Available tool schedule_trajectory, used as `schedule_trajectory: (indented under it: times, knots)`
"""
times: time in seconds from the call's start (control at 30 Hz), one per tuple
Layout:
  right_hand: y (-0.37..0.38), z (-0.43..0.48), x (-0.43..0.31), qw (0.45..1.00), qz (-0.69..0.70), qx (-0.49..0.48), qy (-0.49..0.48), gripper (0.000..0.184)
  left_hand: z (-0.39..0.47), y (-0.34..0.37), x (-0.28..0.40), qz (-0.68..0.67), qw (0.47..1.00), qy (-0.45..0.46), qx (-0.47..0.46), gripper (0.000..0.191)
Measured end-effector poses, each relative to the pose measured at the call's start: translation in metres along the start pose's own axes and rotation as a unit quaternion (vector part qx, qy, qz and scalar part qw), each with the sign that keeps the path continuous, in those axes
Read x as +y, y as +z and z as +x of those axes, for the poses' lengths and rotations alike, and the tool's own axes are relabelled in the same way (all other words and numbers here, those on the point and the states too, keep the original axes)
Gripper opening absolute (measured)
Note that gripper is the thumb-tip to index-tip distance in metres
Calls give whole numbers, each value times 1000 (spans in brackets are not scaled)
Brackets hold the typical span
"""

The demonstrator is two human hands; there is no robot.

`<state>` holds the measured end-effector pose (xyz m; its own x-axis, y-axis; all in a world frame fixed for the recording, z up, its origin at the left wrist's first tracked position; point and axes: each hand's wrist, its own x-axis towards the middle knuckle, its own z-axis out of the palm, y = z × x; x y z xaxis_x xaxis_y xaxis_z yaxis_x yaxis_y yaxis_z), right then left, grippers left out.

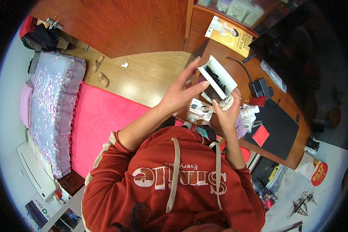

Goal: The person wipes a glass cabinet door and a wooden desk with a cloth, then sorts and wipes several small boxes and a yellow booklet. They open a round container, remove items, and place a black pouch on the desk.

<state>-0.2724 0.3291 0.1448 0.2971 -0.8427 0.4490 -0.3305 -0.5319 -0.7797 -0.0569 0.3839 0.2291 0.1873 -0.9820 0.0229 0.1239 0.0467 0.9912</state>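
Note:
An open box (pixel 213 92) with white inner walls and a dark outer side is held up above the desk's near-left edge. Black packets (pixel 214 78) stand inside it, close together. My right hand (pixel 229 113) grips the lower right end of the box, its thumb on the near side. A pale, crumpled item (pixel 226 104) shows beside that hand; I cannot tell what it is. At the box's left side is my left hand (pixel 181 90), fingers spread, with the thumb at the rim. Below the box lies a printed carton (pixel 201 109).
On the wooden desk (pixel 220 52) are a yellow printed sheet (pixel 230 36), a black adapter (pixel 259 87), a red tube (pixel 257 101), a white bottle (pixel 249 111), a red packet (pixel 260 135) and a dark mat (pixel 278 127). A monitor (pixel 304 58) stands behind. A bed (pixel 104 116) lies left.

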Motion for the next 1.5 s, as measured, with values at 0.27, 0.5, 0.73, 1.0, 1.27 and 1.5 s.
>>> schedule_trajectory:
  times: [0.27,0.5,0.73,1.0,1.27,1.5]
  knots:
    - [-7,11,-5,998,-35,-8,-52,58,12,-14,40,344,885,314,-28,11]
    - [-10,8,-6,996,-49,-40,-62,52,21,-16,38,493,811,286,-132,16]
    - [-11,0,-6,996,-51,-67,-38,50,29,-12,27,653,677,296,-167,9]
    - [-16,-8,-5,993,-55,-97,-38,50,35,-18,14,591,714,317,-201,7]
    - [-17,-15,-6,995,-22,-92,-23,53,32,-20,12,584,735,264,-221,7]
    - [-16,-13,0,997,5,-73,-18,59,24,-15,13,493,810,227,-221,12]
